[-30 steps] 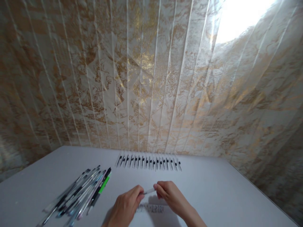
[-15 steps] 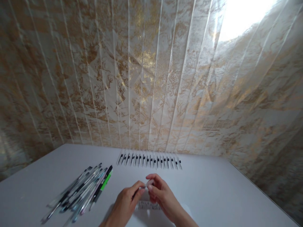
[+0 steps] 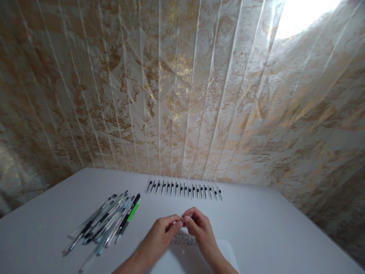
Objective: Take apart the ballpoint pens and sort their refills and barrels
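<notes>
My left hand (image 3: 164, 232) and my right hand (image 3: 201, 228) meet above the near middle of the white table, thumbs and index fingertips pinched together. Between them is a small slim piece, mostly covered by the fingers; a dark bit shows at my right fingertips. What kind of thing it is, I cannot make out. Below both hands lies a white tray (image 3: 229, 253) with rounded corners, and a strip of small dark-and-clear pieces (image 3: 183, 240) runs along its far side, partly hidden by the hands.
A loose pile of pens (image 3: 105, 220) lies to the left, with a green-and-black pen (image 3: 132, 211) at its right edge. Toward the back, several clear tubes with black parts (image 3: 184, 189) are lined up in a row. A gold-patterned curtain (image 3: 176, 95) hangs behind the white table (image 3: 265, 224).
My fingertips have drawn closer together, and the whitish piece seen between them before is now mostly covered. The camera view has shifted slightly, so the table's contents appear further right and higher.
</notes>
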Tool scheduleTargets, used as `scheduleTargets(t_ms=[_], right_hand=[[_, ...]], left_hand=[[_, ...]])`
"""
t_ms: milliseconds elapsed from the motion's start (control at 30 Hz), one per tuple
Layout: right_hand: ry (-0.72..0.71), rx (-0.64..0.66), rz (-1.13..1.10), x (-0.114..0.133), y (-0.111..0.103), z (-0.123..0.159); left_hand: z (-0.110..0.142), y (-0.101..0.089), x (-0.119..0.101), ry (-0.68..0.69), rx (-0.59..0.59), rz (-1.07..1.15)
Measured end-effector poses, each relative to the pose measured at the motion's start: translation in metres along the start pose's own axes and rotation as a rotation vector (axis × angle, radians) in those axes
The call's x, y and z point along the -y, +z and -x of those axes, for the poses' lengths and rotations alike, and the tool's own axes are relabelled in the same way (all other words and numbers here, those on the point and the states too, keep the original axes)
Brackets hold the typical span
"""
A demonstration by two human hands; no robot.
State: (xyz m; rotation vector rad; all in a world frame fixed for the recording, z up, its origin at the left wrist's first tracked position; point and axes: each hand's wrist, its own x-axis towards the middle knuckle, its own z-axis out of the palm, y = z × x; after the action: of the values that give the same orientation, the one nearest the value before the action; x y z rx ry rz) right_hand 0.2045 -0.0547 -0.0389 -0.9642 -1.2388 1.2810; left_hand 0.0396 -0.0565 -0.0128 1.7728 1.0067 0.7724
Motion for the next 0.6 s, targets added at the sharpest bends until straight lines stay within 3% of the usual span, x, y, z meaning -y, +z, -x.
scheduleTargets(t_ms=[167,300,433,600], right_hand=[[0.060,-0.027,-0.071,0.002,-0.004,-0.004],[0.092,-0.073,-0.161,-0.005,-0.004,-0.008],[0.076,-0.080,-0.200,-0.004,-0.005,-0.009],[0.172,-0.123,-0.314,0.004,-0.007,-0.010]], left_hand=[[0.004,0.000,0.003,-0.007,0.132,0.102],[0.003,0.002,0.006,-0.018,0.076,0.051],[0.000,-0.002,0.010,-0.012,0.097,0.097],[-0.001,-0.003,0.017,-0.056,0.066,0.162]])
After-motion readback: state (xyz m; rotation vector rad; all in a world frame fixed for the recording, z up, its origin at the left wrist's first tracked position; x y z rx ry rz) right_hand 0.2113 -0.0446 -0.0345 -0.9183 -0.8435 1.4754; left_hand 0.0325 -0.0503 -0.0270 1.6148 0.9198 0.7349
